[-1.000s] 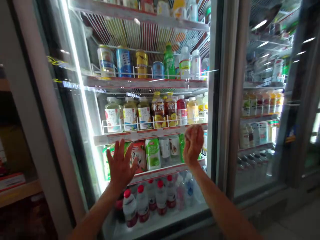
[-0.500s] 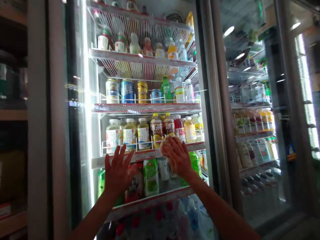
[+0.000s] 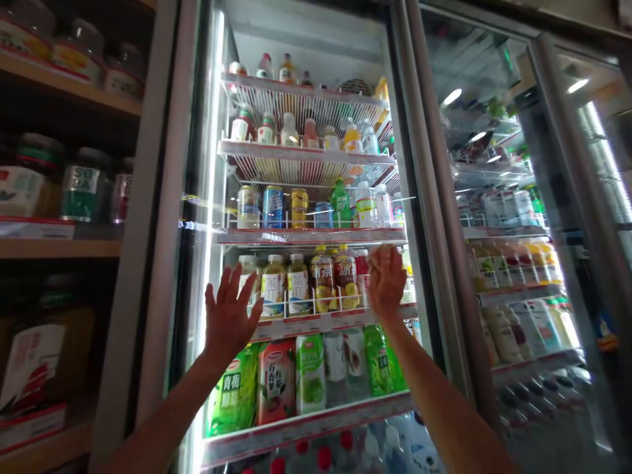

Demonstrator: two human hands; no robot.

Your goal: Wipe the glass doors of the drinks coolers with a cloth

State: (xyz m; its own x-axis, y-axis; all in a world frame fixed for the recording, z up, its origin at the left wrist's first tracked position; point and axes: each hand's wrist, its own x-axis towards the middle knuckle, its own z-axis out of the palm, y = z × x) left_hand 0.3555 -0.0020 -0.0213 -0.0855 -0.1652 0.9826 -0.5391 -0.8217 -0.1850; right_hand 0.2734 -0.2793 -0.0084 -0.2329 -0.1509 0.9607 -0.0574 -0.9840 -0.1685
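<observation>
Head view: right hand [image 3: 389, 283] closed round a pale cloth [image 3: 377, 254] — now swung rightward toward the frame [image 3: 437, 197] of the glass door [image 3: 306, 39]; left hand [image 3: 231, 313] spread, holding nothing; wiping seems shifted to that side.

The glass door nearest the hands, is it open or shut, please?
Shut, it appears: the glass door shows reflected lettering in front of the shelves.

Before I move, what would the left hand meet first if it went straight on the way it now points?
Most likely the glass door, ahead of the white-labelled bottles behind it. Depth is unclear here: the left hand may already be touching the pane.
</observation>
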